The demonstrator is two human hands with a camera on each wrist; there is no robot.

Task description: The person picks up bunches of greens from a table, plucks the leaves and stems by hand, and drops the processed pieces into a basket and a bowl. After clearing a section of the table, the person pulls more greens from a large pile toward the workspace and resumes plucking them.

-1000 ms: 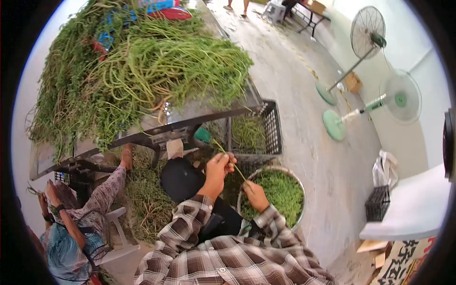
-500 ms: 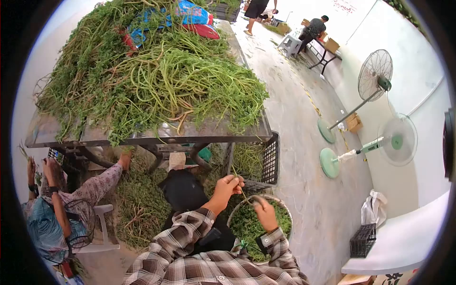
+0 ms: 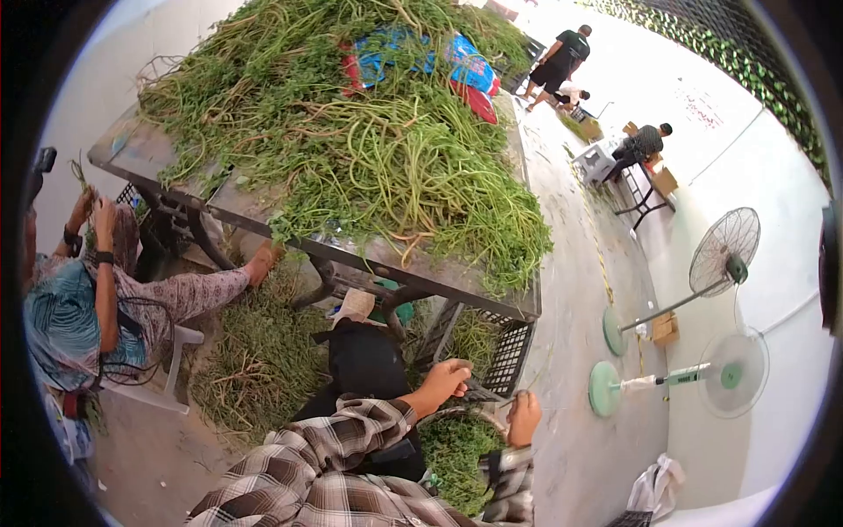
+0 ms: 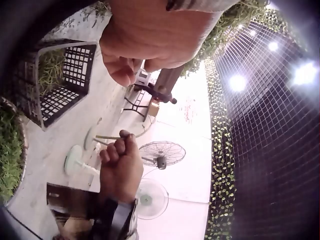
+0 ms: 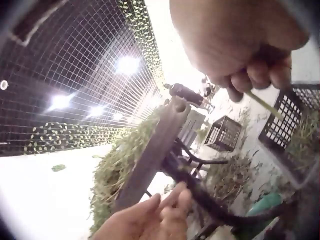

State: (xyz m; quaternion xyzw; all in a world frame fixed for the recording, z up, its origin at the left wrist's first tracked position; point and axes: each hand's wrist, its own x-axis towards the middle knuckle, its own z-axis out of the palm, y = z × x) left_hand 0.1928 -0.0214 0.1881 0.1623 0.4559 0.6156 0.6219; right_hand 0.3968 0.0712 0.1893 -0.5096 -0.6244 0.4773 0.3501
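My right hand (image 3: pixel 524 417) pinches a thin green stem (image 5: pixel 265 105), which sticks out past the fingertips in the right wrist view. To its left, my left hand (image 3: pixel 446 384) is held apart from it, fingers loosely bent, with nothing visible between them in the right wrist view. Below both hands stands a round tub (image 4: pixel 23 145) filled with leafy green tops (image 3: pixel 455 452). Just beyond the hands, a black plastic crate (image 3: pixel 512 356) contains long green stems (image 3: pixel 471 342). A large heap of leafy stems (image 3: pixel 386 167) covers much of the table (image 3: pixel 351 255) in front.
A blue and red bag (image 3: pixel 474 66) lies in the heap. At left a seated person (image 3: pixel 83 307) handles stems. More greens (image 3: pixel 255 351) cover the floor under the table. Two fans (image 3: pixel 724 250) stand at right; other people (image 3: pixel 562 61) are farther back.
The head view has swung, showing more of the far room. My hands have moved apart; the left has let go of the stem, while the right has moved away to the right with it.
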